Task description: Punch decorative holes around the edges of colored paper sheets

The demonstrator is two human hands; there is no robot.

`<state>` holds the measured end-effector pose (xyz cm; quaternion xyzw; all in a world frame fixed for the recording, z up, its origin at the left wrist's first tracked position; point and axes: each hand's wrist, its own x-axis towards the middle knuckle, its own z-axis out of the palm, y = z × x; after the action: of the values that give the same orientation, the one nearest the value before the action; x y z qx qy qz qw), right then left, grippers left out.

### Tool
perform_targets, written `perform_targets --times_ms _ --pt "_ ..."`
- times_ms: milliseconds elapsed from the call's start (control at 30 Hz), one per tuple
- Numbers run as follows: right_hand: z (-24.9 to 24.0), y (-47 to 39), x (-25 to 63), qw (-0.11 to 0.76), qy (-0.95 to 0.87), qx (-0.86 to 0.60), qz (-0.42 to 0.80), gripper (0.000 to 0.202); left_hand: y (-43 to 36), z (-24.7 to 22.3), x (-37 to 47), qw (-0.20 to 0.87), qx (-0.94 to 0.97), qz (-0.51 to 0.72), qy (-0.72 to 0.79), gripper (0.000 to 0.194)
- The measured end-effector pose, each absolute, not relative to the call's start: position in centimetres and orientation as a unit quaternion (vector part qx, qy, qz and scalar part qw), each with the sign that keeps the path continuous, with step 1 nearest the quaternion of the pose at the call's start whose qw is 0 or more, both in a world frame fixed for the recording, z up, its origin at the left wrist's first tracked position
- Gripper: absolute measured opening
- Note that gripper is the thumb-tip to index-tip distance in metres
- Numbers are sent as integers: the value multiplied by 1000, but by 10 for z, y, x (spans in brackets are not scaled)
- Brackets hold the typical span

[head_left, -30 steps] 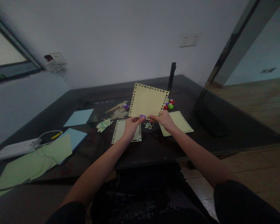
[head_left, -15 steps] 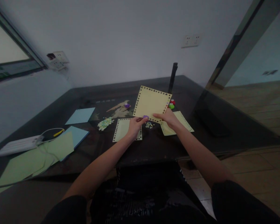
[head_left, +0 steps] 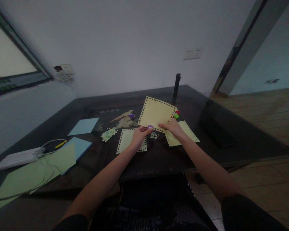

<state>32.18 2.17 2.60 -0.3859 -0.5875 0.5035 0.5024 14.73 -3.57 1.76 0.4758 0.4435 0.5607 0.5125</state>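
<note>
My left hand (head_left: 139, 136) is closed on a small purple craft punch (head_left: 150, 127), which sits at the lower edge of a pale yellow sheet (head_left: 156, 112). Shaped holes run along the sheet's borders. My right hand (head_left: 173, 128) pinches that sheet near its lower right corner, thumb on top, holding it tilted above the table. Under my left forearm lies a pale sheet with punched borders (head_left: 126, 138). Another yellow sheet (head_left: 189, 132) lies beneath my right hand. A few paper cut-outs (head_left: 154, 135) are scattered below the held sheet.
A heap of paper cut-outs (head_left: 109, 134) and another purple punch (head_left: 131, 115) lie left of centre. Green (head_left: 176, 115) and red (head_left: 177, 111) punches sit behind my right hand. Blue paper (head_left: 83, 126), green paper (head_left: 62, 157) and a white power strip (head_left: 19, 158) are left. A black post (head_left: 176, 89) stands behind.
The whole view has shifted, so the table appears lower. Both hands keep their hold on the sheet and the purple punch; the sheet's upper edge bends a little more.
</note>
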Motion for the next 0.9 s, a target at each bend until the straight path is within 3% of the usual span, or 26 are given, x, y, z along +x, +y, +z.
perform_targets --times_ms 233,567,900 --pt "35 16 320 515 -584 -377 501 61 -34 21 141 512 516 529 438 35" --pt "30 29 330 540 -556 -368 513 59 -31 19 132 406 660 444 449 50" --pt "30 31 331 544 -526 -386 528 43 -29 17 129 340 680 464 456 32"
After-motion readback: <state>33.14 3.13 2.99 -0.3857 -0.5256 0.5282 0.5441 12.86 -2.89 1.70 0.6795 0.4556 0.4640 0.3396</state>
